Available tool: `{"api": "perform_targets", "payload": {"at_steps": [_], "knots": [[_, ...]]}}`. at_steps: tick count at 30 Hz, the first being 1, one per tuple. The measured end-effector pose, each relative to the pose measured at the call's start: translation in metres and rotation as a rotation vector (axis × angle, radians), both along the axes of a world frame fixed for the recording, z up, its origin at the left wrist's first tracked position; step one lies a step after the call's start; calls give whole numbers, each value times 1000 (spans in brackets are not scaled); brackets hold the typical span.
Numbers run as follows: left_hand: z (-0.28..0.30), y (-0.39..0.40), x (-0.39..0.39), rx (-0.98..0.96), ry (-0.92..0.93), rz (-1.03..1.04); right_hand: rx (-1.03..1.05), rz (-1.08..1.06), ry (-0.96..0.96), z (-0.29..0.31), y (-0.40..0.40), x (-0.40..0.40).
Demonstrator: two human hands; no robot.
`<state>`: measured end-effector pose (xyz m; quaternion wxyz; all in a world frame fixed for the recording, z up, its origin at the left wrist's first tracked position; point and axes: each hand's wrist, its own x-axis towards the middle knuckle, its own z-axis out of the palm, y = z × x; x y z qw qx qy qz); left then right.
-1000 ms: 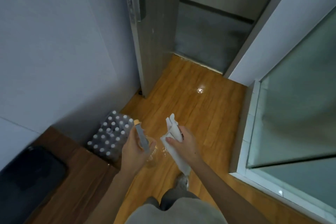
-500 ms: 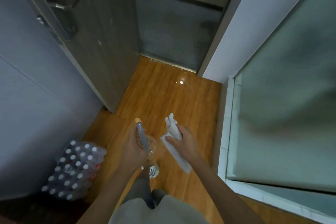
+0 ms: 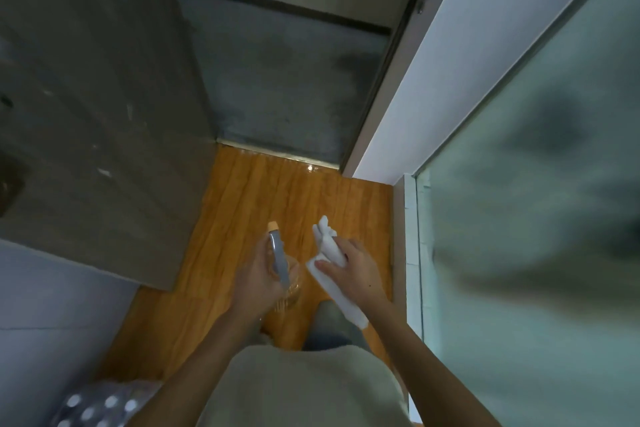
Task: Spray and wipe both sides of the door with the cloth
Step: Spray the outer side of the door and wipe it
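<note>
Closing on the door (image 3: pixel 97 121) — that's the change I read on the head view: over the last second its grey face has swung from the upper middle of frame to fill the whole left side, and the handle has slid out of shot. The pack of bottles (image 3: pixel 100 406) has dropped to the bottom left corner. So the person has stepped along the wooden floor (image 3: pixel 249 191) toward the open doorway. My read: still the approach, no spraying or wiping begun on either side; the near face is now beside them and within reach.

Hands barely moved relative to the body. Left hand (image 3: pixel 258 274) is held low in front of the waist, fingers curled round the spray bottle (image 3: pixel 278 258), orange nozzle tip pointing forward at the floor, not at the door. I can't tell whether a finger sits on the trigger. Right hand (image 3: pixel 355 269) is level with it, just beside, not touching; thumb and fingers pinch the white cloth (image 3: pixel 329 251), which sticks out above the fingers and hangs below the wrist.

Frosted glass panel (image 3: pixel 536 218) on the right, blurred. Only one view available.
</note>
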<state>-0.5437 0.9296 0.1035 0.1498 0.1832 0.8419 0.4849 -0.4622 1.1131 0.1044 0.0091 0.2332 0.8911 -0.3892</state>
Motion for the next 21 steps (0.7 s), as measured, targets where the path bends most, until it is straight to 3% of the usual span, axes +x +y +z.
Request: {"api": "perform_targets", "payload": {"at_steps": [7, 16, 21], "knots": [[-19, 67, -93, -130, -77, 136, 4, 121, -68, -22, 83, -122], [-25, 168, -187, -155, -42, 539, 69, 547, -79, -35, 182, -278], [-22, 202, -237, -222, -77, 693, -4, 689, -165, -28, 207, -354]]}}
